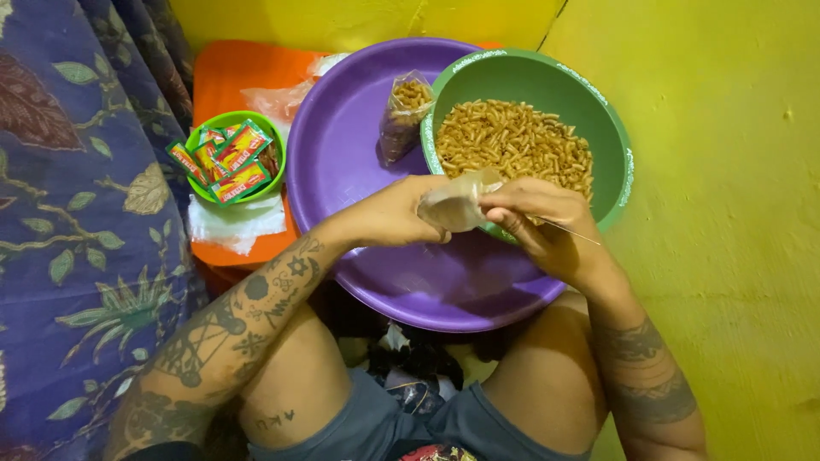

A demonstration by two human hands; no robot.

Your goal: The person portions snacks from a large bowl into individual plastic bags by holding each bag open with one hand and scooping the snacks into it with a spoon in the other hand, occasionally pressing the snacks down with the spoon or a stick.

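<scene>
Both hands meet over the front of a big purple basin. My left hand and my right hand together hold a small clear plastic bag, pinching its mouth. Just behind them sits a green bowl filled with small golden-brown fried snack pieces. A filled, closed plastic packet of the same snack leans inside the purple basin against the green bowl. A thin stick-like item pokes out from under my right hand.
A small green bowl with red seasoning sachets sits on an orange surface at the left, beside white and clear plastic sheets. A blue floral cloth fills the left side. Yellow floor lies to the right. My knees are below.
</scene>
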